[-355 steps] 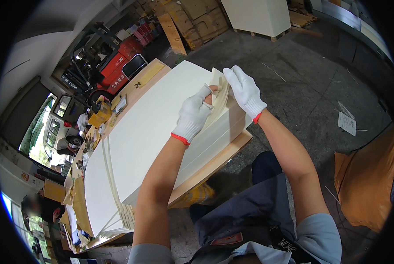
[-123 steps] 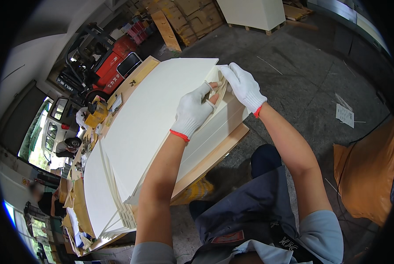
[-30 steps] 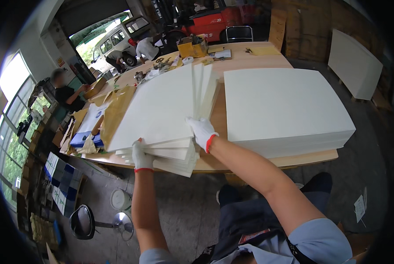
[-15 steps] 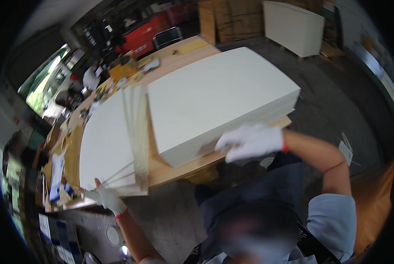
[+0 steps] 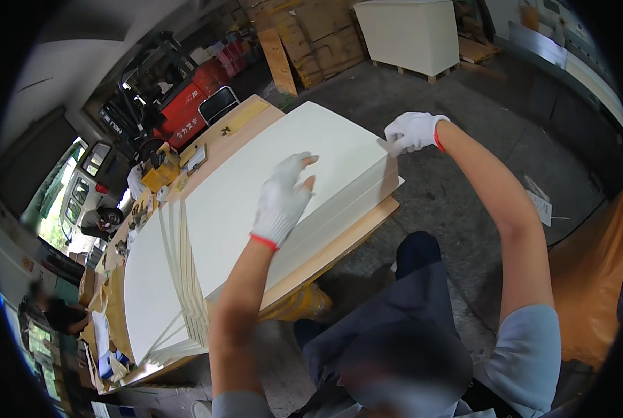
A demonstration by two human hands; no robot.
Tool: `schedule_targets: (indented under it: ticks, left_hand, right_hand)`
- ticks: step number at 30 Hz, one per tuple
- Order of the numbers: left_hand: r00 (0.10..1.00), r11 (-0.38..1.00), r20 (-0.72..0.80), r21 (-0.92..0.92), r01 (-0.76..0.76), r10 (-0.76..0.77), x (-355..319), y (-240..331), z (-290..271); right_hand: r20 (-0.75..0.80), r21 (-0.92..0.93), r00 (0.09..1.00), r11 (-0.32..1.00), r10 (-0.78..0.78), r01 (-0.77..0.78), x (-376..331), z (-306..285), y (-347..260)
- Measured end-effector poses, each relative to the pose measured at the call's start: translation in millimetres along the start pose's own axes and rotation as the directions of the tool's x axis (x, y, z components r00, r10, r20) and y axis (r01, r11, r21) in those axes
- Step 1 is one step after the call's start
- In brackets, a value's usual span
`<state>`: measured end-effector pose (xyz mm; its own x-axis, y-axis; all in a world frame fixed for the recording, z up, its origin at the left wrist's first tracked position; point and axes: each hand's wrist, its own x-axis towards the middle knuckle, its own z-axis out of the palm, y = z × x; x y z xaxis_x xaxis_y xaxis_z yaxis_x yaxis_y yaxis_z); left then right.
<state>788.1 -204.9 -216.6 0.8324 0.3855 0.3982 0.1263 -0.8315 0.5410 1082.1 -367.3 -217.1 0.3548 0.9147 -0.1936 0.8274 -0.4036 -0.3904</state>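
A thick stack of large white sheets, likely paper or board [image 5: 255, 174], lies on a wooden table. My left hand [image 5: 282, 203], in a white knit glove with bare thumb and index tips, is over the top sheet with its fingers apart. It holds nothing; whether it touches the sheet I cannot tell. At the stack's far right corner, my gloved right hand [image 5: 416, 132] has its fingers bent together on the sheet's corner. Left of this stack lies a second spread of white sheets [image 5: 148, 279], its right edges fanned in several overlapping layers.
The wooden table [image 5: 353, 233] reaches back to a black chair [image 5: 218, 104]. Beyond stands a red forklift [image 5: 186, 108]. A white block on a pallet [image 5: 412, 38] is at the back. Yellow box [image 5: 161, 169] and clipboard [image 5: 197, 159] lie along the table's far side. Another person [image 5: 60, 310] is at left.
My left hand has left the fanned sheets and come right, over the stack. My right hand has moved from the stack's front side to its far right corner. The view has turned.
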Motion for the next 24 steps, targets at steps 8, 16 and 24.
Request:
schedule_targets:
  ticks: [8, 16, 24]
  left_hand:
    - [0.982, 0.985, 0.190, 0.165, -0.052, 0.019, 79, -12, 61]
    - [0.960, 0.992, 0.250, 0.025, 0.124, -0.126, 93, -14, 72]
    - [0.987, 0.995, 0.125, -0.035, -0.098, 0.102, 86, -32, 90]
  right_hand:
    - [-0.116, 0.352, 0.991, 0.936, 0.071, -0.026, -6, 28, 16]
    - [-0.547, -0.303, 0.812, 0.952, -0.205, 0.037, 1, 34, -13]
    - [-0.600, 0.447, 0.797, 0.853, 0.064, 0.268, 28, 49, -31]
